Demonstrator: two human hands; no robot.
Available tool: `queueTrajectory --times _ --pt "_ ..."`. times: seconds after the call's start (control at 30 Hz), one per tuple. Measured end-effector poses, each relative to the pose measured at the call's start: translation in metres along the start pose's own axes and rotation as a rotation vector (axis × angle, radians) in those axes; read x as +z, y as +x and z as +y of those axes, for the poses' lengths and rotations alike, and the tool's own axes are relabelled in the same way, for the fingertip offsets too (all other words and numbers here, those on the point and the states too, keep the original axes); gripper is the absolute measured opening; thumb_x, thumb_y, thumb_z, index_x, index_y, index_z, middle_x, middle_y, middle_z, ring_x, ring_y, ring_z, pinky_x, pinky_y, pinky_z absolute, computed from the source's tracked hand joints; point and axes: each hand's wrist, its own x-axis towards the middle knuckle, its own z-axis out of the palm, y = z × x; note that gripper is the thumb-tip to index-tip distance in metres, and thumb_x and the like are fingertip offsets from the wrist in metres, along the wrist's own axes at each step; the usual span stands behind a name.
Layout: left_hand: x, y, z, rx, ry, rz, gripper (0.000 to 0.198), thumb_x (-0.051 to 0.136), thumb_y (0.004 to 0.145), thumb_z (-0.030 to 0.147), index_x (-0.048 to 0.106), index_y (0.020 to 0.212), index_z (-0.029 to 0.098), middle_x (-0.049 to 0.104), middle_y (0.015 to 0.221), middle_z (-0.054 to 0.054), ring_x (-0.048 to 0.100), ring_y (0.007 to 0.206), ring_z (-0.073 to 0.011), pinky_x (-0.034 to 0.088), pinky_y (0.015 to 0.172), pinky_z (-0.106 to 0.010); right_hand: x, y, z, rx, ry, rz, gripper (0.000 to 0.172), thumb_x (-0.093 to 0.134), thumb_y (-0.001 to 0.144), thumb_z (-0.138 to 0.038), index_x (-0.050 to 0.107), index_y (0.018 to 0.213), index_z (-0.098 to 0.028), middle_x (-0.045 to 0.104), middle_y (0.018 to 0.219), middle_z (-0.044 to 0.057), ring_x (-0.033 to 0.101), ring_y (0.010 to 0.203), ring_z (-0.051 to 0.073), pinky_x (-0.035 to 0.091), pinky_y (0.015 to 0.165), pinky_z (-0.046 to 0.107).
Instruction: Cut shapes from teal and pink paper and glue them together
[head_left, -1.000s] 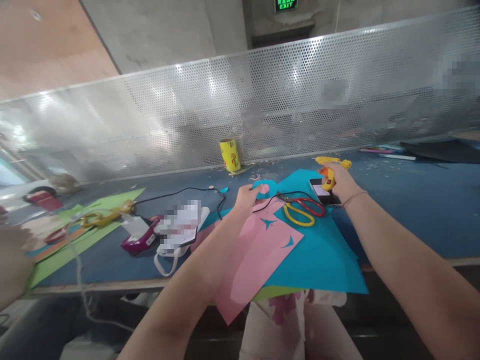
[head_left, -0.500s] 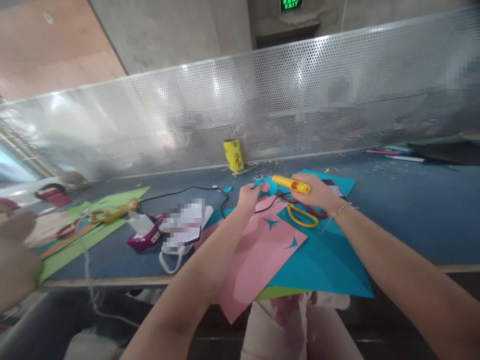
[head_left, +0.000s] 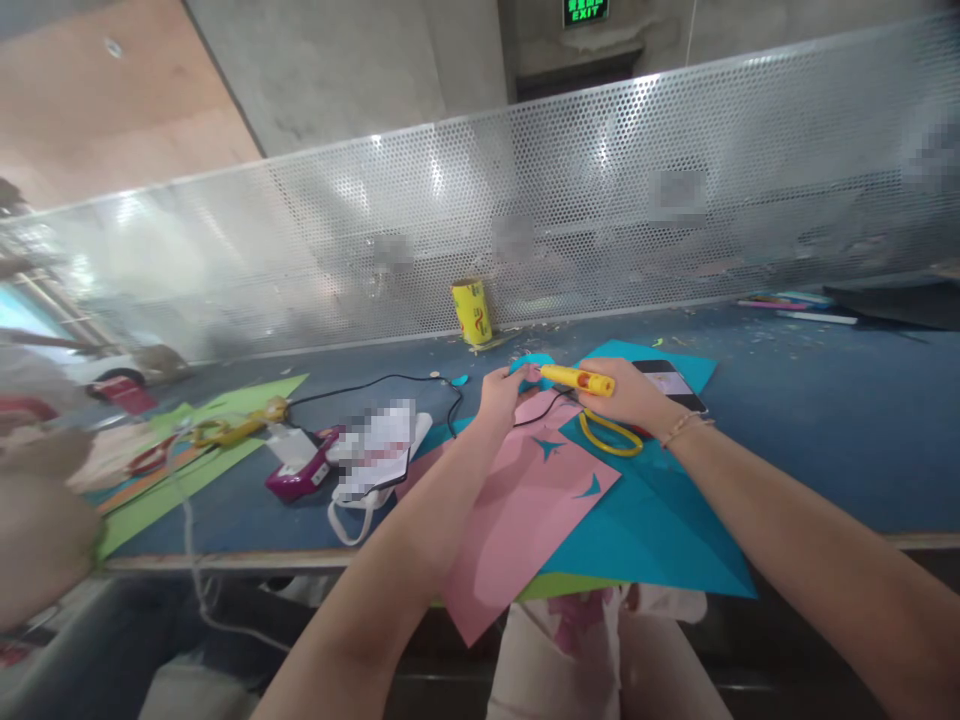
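My right hand (head_left: 626,388) is wrapped round a yellow glue gun (head_left: 581,380). Its nozzle points left at a small blue paper piece (head_left: 537,358) with pink paper on it. My left hand (head_left: 499,392) pinches that piece at its left edge. Below both hands lies a pink sheet (head_left: 517,530) with small blue offcuts (head_left: 591,488) on top. Partly under it is a large blue sheet (head_left: 652,530). Yellow-handled scissors (head_left: 611,450) rest just under my right hand, their blades mostly hidden. A phone (head_left: 667,385) lies beyond my right wrist.
A yellow can-like container (head_left: 471,312) stands by the perforated metal screen (head_left: 562,200). To the left are a purple tissue pack (head_left: 300,475), a white-strapped item with a phone-like slab (head_left: 379,450), green paper (head_left: 150,505) and a black cord (head_left: 375,378). Another person's arm (head_left: 45,530) is at far left.
The glue gun has come slightly down and left, its nozzle closer to the pink paper on the blue piece. My right hand now covers more of the scissors. The view has shifted slightly.
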Motion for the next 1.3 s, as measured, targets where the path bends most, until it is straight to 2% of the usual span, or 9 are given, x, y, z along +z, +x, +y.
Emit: queueTrajectory --times 0.13,0.2,0.3,0.53,0.9,1.3 --pt "0.0 0.001 0.002 0.022 -0.048 0.075 0.011 0.068 0.061 0.02 0.06 0.059 0.012 0.064 0.064 -0.004 0.06 0.064 -0.0129 0.053 0.07 -0.033 0.004 0.002 -0.009 0.158 0.218 0.058 0.003 0.053 0.065 -0.022 0.052 0.065 -0.019 0.052 0.056 -0.002 0.048 0.052 0.012 0.032 0.049 0.023" --pt "0.0 0.003 0.002 0.034 -0.068 0.108 0.012 0.068 0.062 0.021 0.06 0.061 0.012 0.063 0.063 -0.003 0.06 0.063 -0.0123 0.053 0.069 -0.032 0.003 0.003 -0.015 0.304 0.336 0.035 0.007 0.053 0.067 -0.023 0.056 0.07 -0.018 0.052 0.051 -0.003 0.048 0.047 0.012 0.034 0.046 0.023" --pt "-0.002 0.005 0.002 0.047 -0.084 0.129 0.013 0.068 0.062 0.021 0.059 0.062 0.013 0.062 0.063 -0.002 0.059 0.061 -0.0117 0.053 0.069 -0.033 0.0 0.003 -0.02 0.458 0.373 -0.02 0.007 0.054 0.067 -0.023 0.057 0.066 -0.018 0.045 0.04 -0.005 0.044 0.039 0.011 0.034 0.042 0.023" --pt "0.0 0.004 0.002 0.027 -0.097 0.128 0.012 0.069 0.059 0.018 0.06 0.06 0.012 0.064 0.067 -0.004 0.061 0.066 -0.0134 0.052 0.07 -0.033 0.003 0.001 -0.019 0.374 0.368 -0.034 0.006 0.055 0.066 -0.023 0.058 0.067 -0.018 0.048 0.041 -0.005 0.046 0.039 0.01 0.035 0.039 0.021" --pt "-0.001 0.001 0.002 0.017 -0.085 0.059 0.012 0.07 0.058 0.019 0.061 0.06 0.012 0.061 0.063 -0.002 0.057 0.06 -0.0103 0.053 0.067 -0.03 0.005 0.004 -0.015 0.455 0.365 -0.002 0.009 0.056 0.068 -0.025 0.06 0.072 -0.018 0.048 0.044 -0.004 0.042 0.036 0.009 0.032 0.037 0.021" --pt "0.002 -0.002 0.003 0.021 -0.043 0.044 0.011 0.069 0.06 0.021 0.062 0.061 0.013 0.065 0.069 -0.004 0.06 0.07 -0.0145 0.052 0.073 -0.033 0.005 0.004 -0.012 0.432 0.324 0.015 0.007 0.055 0.066 -0.021 0.05 0.061 -0.02 0.042 0.039 -0.005 0.041 0.036 0.01 0.029 0.034 0.022"
